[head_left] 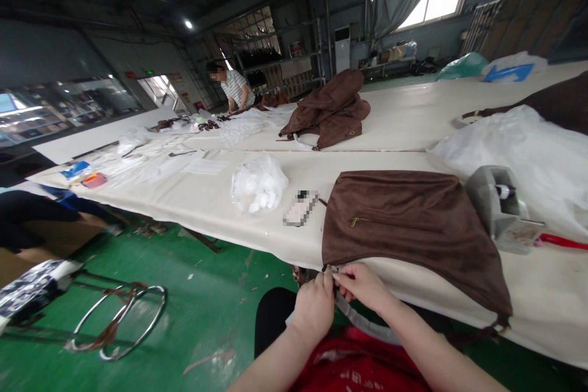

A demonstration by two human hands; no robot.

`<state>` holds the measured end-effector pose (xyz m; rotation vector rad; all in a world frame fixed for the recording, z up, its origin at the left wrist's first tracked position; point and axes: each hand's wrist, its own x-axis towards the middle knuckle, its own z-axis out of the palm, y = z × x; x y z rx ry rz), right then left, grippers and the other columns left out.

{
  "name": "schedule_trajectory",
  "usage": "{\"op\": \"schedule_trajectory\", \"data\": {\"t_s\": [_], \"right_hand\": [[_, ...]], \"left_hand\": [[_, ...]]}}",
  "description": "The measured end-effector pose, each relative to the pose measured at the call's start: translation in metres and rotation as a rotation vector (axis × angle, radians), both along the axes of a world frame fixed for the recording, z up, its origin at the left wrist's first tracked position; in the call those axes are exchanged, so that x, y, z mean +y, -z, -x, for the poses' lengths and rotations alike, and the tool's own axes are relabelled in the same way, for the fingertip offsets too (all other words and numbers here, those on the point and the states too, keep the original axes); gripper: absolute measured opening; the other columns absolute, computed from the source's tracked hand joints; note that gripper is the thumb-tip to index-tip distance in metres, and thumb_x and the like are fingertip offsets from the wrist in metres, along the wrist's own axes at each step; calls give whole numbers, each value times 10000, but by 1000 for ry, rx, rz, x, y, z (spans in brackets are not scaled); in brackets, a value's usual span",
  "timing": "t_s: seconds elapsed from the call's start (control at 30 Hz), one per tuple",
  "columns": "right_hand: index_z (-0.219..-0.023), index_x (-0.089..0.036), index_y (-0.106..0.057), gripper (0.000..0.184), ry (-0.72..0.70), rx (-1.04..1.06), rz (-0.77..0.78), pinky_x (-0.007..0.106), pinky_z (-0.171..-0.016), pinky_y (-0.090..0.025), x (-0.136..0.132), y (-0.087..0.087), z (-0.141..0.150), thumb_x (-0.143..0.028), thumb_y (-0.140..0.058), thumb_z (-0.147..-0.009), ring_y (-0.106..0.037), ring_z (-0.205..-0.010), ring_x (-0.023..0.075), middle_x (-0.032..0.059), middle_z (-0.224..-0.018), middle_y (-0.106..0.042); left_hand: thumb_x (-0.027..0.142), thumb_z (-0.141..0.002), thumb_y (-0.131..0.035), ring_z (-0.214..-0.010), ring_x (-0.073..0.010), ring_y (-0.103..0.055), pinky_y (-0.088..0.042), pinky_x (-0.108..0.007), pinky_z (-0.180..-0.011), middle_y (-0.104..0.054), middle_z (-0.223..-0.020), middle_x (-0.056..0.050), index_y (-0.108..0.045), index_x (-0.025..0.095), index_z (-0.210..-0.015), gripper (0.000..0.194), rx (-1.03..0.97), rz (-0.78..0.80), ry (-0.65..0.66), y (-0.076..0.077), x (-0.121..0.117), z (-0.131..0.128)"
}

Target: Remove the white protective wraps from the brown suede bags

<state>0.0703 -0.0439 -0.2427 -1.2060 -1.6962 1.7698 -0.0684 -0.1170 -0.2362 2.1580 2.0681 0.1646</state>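
Note:
A brown suede bag [408, 226] lies flat on the cream table [193, 196], its near corner hanging over the front edge. My left hand [315, 306] is closed in a pinch at that corner. My right hand [362, 285] is closed too, fingers pinching the end of a grey strap [367, 324] that droops below the table towards my lap. The two hands almost touch at the bag's corner, where a small metal fitting shows.
A grey tape dispenser [498, 205] and a red-handled tool [563, 241] lie right of the bag. Crumpled clear plastic [258, 184] and a phone [301, 207] lie left of it. More brown bags [333, 110] are piled farther back. A person [234, 89] works at the far end. Metal rings [122, 318] lie on the green floor.

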Motion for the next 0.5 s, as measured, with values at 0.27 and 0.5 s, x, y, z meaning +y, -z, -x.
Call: {"op": "schedule_trajectory", "data": {"t_s": [0.27, 0.5], "right_hand": [[-685, -165, -618, 391, 93, 232, 236, 219, -466, -394, -15, 17, 6, -556, -646, -693, -544, -462, 106, -14, -541, -609], [-649, -154, -616, 486, 106, 185, 295, 192, -400, -355, -14, 21, 11, -639, -650, -644, -500, -382, 83, -23, -482, -575]], "left_hand": [[186, -938, -301, -733, -212, -603, -415, -314, -688, -609, -759, -87, -522, 172, -832, 245, -431, 4, -251, -5, 9, 2], [563, -822, -514, -343, -51, -181, -168, -195, -379, -275, -433, 108, -432, 205, -660, 401, -1352, 443, -419, 14, 17, 15]]}}
